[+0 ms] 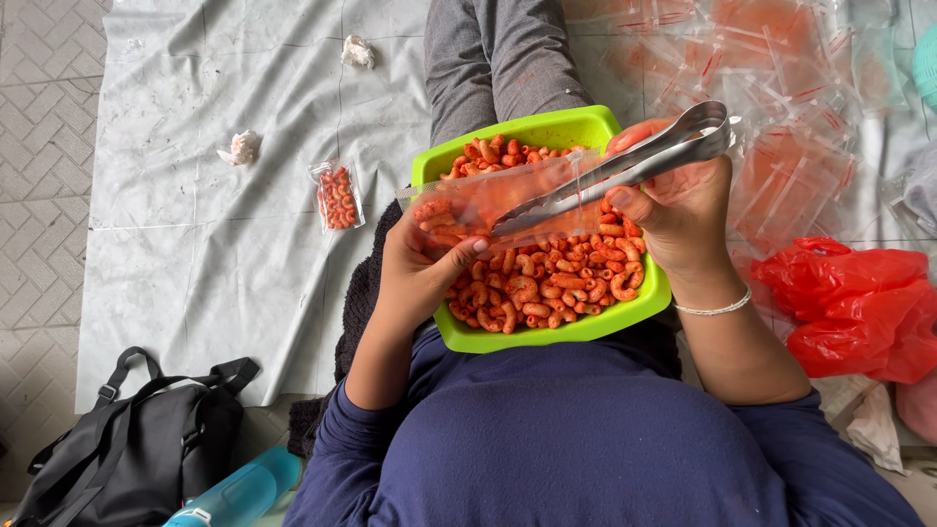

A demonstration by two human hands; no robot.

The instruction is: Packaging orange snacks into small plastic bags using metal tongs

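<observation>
Right now I am watching the left hand (422, 265) gripping a clear plastic pouch (498, 200), thumb lying across its near face and fingers wrapped behind it. The pouch is lying almost level, its long axis running from the left hand toward the right hand, rising slightly as it goes, with its open mouth pointing at the right hand. Orange-red curled snacks (444, 217) are sitting inside it at the closed end, next to the left thumb.

The right hand (673, 210) is clenching a pair of metal tongs (625, 168). Their long axis is following the same slanted line as the pouch: the hinged end is sticking out beyond the right fingers, away from the body, and the tips are pointing at the left hand, reaching inside the pouch mouth. The arms of the tongs are lying pressed close together; I cannot tell whether a snack is caught between the tips.

Both hands are hovering just above a lime-green tub (547, 128) heaped with more of the curled snacks, resting on the lap. A thin bracelet (717, 308) is circling the right wrist.

Beyond the left hand, a small filled packet (337, 197) is lying on a grey sheet (205, 244). Past the right hand, a heap of empty clear pouches (781, 107) is spreading out, and a red plastic bag (859, 307) is sitting beside the right forearm.
</observation>
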